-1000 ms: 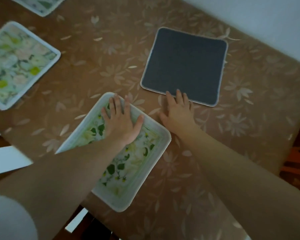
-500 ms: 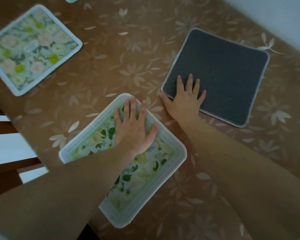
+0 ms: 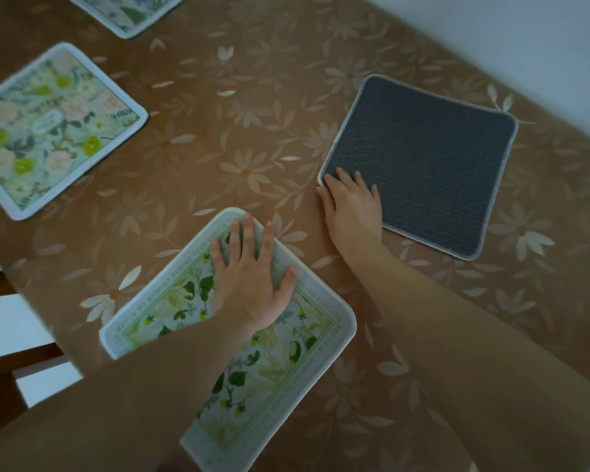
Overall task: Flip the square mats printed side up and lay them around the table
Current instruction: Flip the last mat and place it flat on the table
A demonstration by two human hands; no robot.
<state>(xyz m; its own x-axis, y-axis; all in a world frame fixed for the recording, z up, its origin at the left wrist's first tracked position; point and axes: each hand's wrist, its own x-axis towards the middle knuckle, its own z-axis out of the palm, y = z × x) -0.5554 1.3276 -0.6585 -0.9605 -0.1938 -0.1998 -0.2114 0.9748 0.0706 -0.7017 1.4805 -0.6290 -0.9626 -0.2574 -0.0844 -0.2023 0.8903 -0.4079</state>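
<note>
Desk [image 3: 252,97]: brown cloth with a pale flower pattern, seen from above. Far left, a rose-print mat [image 3: 53,127], printed side up, lying flat, white border, partly cut off by the frame edge. Top left, a second printed mat [image 3: 130,11], only its near corner in view. Lower centre, a leaf-print mat [image 3: 280,342], printed side up, green leaves and small yellow flowers, set corner-on to the viewer, its near corner reaching the desk edge. Left hand [image 3: 249,284]: palm down, flat on the far half of the leaf-print mat, fingers [image 3: 247,233] spread and released, gripping nothing, tips near the far corner. Right hand [image 3: 353,209]: resting at the near-left corner of the dark mat [image 3: 423,165], fingers lying over the mat edge, thumb on the cloth beside it; whether they pinch the edge, cannot tell. Dark mat: grey backing side up, pale stitched border, flat on the desk, well apart from the printed mats, right of centre. Upper right, a pale wall [image 3: 525,46] beyond the desk
</note>
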